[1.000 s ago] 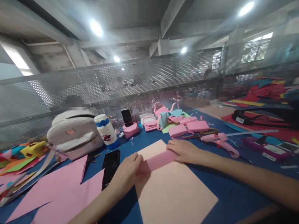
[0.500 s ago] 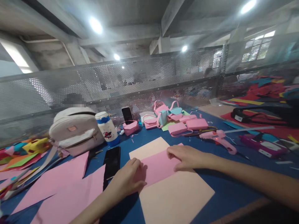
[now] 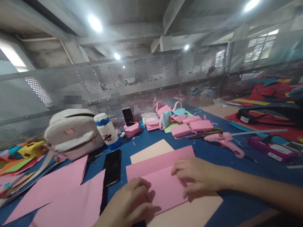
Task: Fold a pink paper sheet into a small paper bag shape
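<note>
The right hand (image 3: 196, 175) lies flat on a pink paper (image 3: 163, 186), with its fingers spread out and pushing down on the folded part. It does not grip anything. The left hand (image 3: 132, 203) rests on the near left corner of the same pink paper with its fingers bent. I cannot tell if it pinches the paper or only pushes on it. The pink paper is folded over, so one flap lies on top of the rest. It sits on a bigger peach sheet (image 3: 151, 150), which lies on the blue table (image 3: 213, 154) right in front of the person. Just left of the papers lies a black phone (image 3: 112, 167), flat on the table. More big pink sheets (image 3: 61, 186) lie farther left. Behind them stands a white bag (image 3: 71, 132), and a small white and blue bottle (image 3: 106, 130) stands beside it. Another phone (image 3: 128, 116) stands up against the metal fence (image 3: 151, 78) at the back of the table. A bunch of little pink paper bags (image 3: 182, 124) sits near it. To the right of these lies a pink glue gun (image 3: 224, 142), well apart from the hands.
</note>
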